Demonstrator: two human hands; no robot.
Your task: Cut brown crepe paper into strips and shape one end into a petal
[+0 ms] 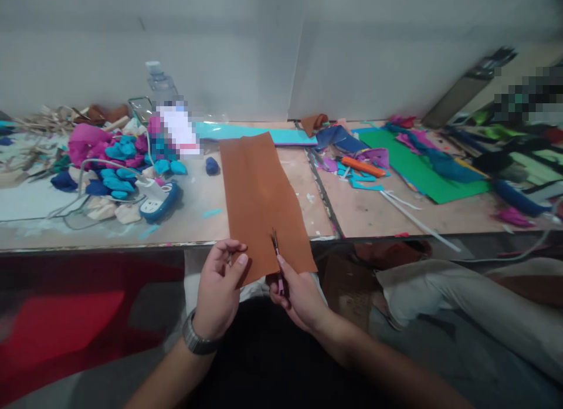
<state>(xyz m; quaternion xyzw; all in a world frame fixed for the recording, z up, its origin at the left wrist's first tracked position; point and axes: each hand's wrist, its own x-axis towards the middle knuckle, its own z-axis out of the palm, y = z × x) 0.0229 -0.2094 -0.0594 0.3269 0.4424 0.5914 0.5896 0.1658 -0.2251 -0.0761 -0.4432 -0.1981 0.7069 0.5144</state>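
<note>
A long brown sheet (264,192), felt or foam by its look, stretches from my lap over the table's front edge and lies partly on the table. My left hand (222,286), with a dark watch on its wrist, pinches the sheet's near left corner between thumb and fingers. In my right hand (299,291) is a pair of scissors (276,246), its narrow blades pointing away from me at the near edge of the sheet. The blades show above the brown surface; the handles are mostly covered by my fingers. Whether the blades are parted cannot be made out.
Left on the table (197,215) are magenta and blue bundles (118,156), a power strip (158,202) and a bottle (160,83). On the right lie a green sheet (422,171), an orange tool (363,166) and scraps. Another person's leg (461,297) is at right.
</note>
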